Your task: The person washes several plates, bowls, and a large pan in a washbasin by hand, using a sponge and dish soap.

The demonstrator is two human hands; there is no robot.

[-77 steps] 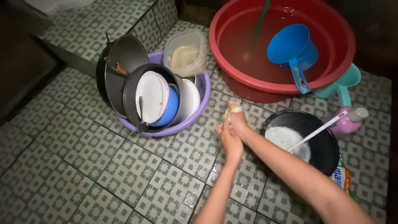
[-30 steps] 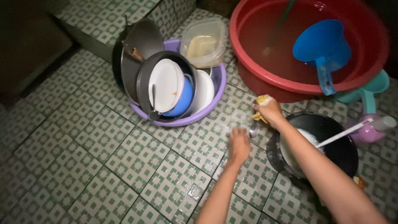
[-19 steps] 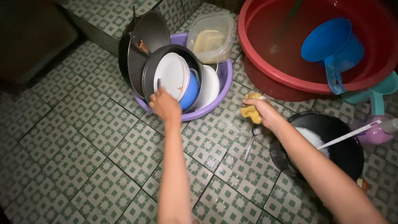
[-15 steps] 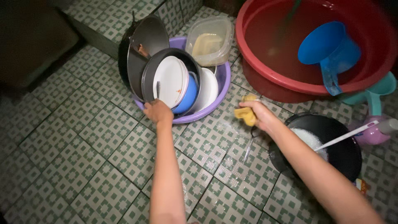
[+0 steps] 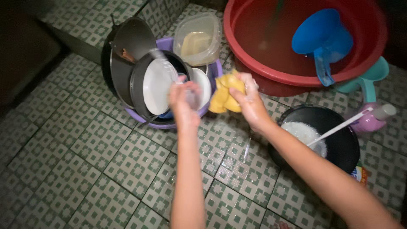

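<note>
At nine o'clock of the hands, a black frying pan (image 5: 127, 46) leans upright against the tiled step, and in front of it a second dark pan (image 5: 140, 91) stands on edge in the purple basin (image 5: 212, 72), with a white plate (image 5: 156, 91) stacked inside it. A clear plastic container (image 5: 197, 38) sits on the basin's far rim at twelve o'clock. The left hand (image 5: 183, 101) is raised just in front of the plate, its fingers (image 5: 186, 87) closed on something thin and blurred, perhaps a piece of cutlery; I cannot tell which. Just beside it, at three o'clock, the right hand (image 5: 250, 99) has its fingers (image 5: 243, 82) clamped on a yellow sponge (image 5: 224, 95), held above the wet tiled floor (image 5: 106, 161). To scrub well, I would judge the sponge should wrap the piece fully while the left hand grips it firmly, since it looks wet and slippery. A spoon (image 5: 246, 146) lies on the floor below. Farther right stand a black pot (image 5: 339, 148) of soapy water, and a red tub (image 5: 275, 72) with a blue dipper (image 5: 320, 38).
</note>
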